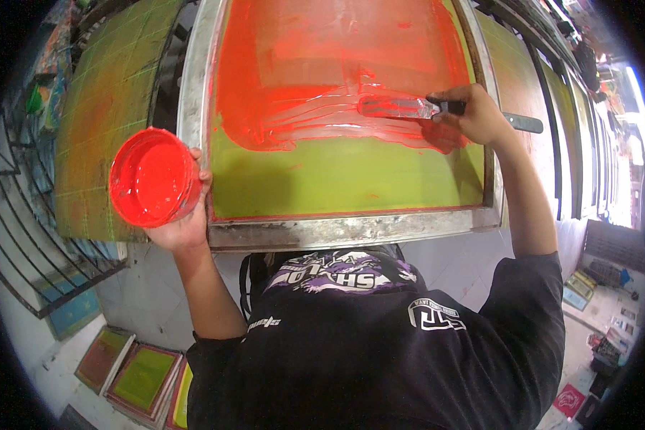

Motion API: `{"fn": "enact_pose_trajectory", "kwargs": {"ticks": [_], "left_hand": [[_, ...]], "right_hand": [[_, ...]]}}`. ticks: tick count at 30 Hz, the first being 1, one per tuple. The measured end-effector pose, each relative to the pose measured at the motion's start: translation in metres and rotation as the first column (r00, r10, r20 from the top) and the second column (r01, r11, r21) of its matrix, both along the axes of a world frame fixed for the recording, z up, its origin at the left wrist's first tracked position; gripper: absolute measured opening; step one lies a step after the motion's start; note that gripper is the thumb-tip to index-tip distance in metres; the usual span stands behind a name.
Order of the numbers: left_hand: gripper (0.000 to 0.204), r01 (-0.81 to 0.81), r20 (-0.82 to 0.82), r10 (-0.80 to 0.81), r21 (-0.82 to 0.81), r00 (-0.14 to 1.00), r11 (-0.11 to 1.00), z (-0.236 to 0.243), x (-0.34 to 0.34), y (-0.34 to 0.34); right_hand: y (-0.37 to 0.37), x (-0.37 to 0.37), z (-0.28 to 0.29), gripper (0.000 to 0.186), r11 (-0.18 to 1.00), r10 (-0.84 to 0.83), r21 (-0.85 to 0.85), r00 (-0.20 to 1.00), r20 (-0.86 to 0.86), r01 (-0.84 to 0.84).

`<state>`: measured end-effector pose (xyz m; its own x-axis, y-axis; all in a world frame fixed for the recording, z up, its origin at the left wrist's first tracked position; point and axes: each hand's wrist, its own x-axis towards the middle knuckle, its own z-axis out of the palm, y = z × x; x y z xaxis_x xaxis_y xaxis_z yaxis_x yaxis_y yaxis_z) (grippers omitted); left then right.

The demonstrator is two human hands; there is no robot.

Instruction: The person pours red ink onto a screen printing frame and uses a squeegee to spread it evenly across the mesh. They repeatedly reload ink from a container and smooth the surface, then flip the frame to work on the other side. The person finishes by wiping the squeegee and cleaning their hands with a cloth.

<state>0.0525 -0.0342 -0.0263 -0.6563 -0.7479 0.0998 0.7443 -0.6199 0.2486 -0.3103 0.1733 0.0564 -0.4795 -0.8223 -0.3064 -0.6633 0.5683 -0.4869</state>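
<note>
My left hand (183,233) grips a round tub (188,203) from below and its right side, left of the screen frame. Inside the tub is bright red ink (153,185). My right hand (473,115) is closed around the dark handle of a spatula (398,107), whose blade is smeared with red and lies over the mesh. A pale metal screen frame (351,233) holds yellow-green mesh (337,178). Red ink (294,118) covers the mesh's far and middle parts, with thick ridges near the blade; the near strip is mostly bare green.
Grid-marked boards (107,136) stretch along the left, and more boards (512,79) follow on the right. At lower left are a black metal rack (50,265) and several small framed screens (143,376) on the floor. Assorted items (609,347) lie at lower right.
</note>
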Motion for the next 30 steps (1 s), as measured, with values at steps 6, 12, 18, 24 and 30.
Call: {"fn": "enact_pose_trajectory", "kwargs": {"ticks": [6,12,18,24,30], "left_hand": [[0.066,-0.034,0.060,0.034,-0.002,0.998,0.999,0.000,-0.001,0.000],[0.063,-0.045,0.061,0.041,0.058,0.997,0.997,-0.001,0.000,0.001],[0.073,-0.077,0.074,0.075,0.022,0.994,0.997,-0.005,0.002,-0.001],[0.072,-0.006,-0.043,0.005,-0.009,0.999,1.000,-0.007,0.000,-0.002],[0.070,-0.030,0.013,0.030,0.002,0.999,1.000,-0.009,0.002,-0.002]], "right_hand": [[-0.022,0.033,-0.005,0.026,0.993,0.107,-0.051,0.994,-0.021,-0.108],[-0.046,0.068,-0.002,0.027,0.992,0.126,-0.024,0.990,-0.067,-0.128],[-0.068,0.099,-0.011,0.031,0.988,0.153,-0.027,0.987,-0.044,-0.155],[-0.077,0.101,-0.021,0.034,0.978,0.031,-0.203,0.935,0.354,0.045],[-0.055,0.060,-0.021,0.035,0.931,-0.025,-0.351,0.976,0.214,0.101]]}}
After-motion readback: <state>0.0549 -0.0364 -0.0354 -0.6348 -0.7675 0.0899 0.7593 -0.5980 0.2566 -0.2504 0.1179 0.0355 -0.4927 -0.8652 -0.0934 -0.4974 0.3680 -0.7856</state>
